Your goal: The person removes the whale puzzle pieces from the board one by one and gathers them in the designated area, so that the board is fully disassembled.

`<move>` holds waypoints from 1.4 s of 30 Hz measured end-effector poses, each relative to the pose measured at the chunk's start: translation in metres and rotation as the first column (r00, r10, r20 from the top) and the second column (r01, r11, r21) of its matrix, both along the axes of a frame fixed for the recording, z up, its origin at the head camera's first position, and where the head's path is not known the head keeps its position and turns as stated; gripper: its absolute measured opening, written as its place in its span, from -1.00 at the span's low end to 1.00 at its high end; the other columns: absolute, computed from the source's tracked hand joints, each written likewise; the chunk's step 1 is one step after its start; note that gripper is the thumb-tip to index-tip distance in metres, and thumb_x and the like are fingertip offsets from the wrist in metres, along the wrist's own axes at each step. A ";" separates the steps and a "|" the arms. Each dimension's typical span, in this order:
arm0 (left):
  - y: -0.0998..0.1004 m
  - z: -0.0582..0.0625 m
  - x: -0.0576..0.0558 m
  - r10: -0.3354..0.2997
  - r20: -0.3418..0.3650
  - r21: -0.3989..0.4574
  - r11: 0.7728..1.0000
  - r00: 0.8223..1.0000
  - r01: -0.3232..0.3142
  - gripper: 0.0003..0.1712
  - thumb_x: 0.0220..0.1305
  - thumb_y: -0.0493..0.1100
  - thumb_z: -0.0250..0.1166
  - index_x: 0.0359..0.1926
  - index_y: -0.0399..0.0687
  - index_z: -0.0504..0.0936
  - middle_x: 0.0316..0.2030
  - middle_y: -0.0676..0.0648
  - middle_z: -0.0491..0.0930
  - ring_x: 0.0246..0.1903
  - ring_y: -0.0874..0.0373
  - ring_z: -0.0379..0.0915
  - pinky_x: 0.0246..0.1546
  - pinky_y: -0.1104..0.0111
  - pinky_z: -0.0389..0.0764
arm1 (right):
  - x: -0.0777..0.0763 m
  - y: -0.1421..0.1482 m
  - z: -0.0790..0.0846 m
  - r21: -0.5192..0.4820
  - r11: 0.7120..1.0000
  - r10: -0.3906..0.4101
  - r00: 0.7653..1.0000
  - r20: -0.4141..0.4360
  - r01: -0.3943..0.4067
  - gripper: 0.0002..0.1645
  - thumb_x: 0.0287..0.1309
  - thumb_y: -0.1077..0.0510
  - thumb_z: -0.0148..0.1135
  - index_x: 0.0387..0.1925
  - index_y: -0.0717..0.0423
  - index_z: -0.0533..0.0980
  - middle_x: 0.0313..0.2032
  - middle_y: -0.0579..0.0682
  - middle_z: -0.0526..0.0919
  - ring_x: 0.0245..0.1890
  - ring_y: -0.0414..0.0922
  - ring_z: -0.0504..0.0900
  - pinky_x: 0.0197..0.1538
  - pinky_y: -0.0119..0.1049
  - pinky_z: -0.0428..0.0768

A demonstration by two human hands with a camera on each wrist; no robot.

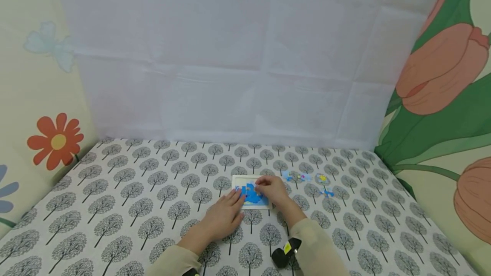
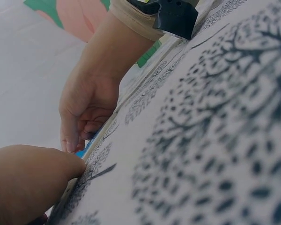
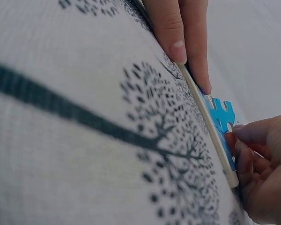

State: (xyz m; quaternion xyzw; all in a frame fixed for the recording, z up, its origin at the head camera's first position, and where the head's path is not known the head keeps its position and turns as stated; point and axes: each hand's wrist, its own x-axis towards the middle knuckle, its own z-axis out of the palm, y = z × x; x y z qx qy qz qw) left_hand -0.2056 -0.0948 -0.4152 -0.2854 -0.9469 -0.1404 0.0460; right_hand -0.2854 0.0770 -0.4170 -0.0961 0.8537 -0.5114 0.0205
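Observation:
A small white-framed puzzle board (image 1: 238, 177) lies on the table, partly filled with blue and yellow picture pieces. My left hand (image 1: 225, 213) rests on its left side with fingers extended; in the right wrist view, the left fingertips (image 3: 178, 51) touch the near edge and the puzzle surface. Over the board's right part, my right hand (image 1: 273, 187) pinches a blue puzzle piece (image 3: 223, 113) between thumb and fingers. That piece stands tilted up from the board in the right wrist view. In the left wrist view, the right hand hides most of the board.
Right of the board lie several loose puzzle pieces: light-blue ones (image 1: 303, 176), one with a yellow shape (image 1: 322, 178) and a blue one (image 1: 327, 193). A tree-print cloth (image 1: 153, 193) covers the table. A white sheet (image 1: 211, 54) hangs behind it.

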 end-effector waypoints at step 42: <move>0.000 0.001 -0.001 0.005 0.015 0.012 1.000 1.000 -0.005 -0.44 0.24 -0.07 -0.04 0.17 -0.33 0.23 0.20 -0.28 0.08 0.20 -0.12 -0.08 0.11 0.02 0.07 | -0.004 0.000 0.008 -0.170 0.982 -0.047 0.979 0.196 0.081 -0.90 -0.03 0.32 0.15 -0.40 0.26 0.52 -0.51 -0.02 0.58 -0.60 -0.22 0.43 -0.52 -0.43 0.46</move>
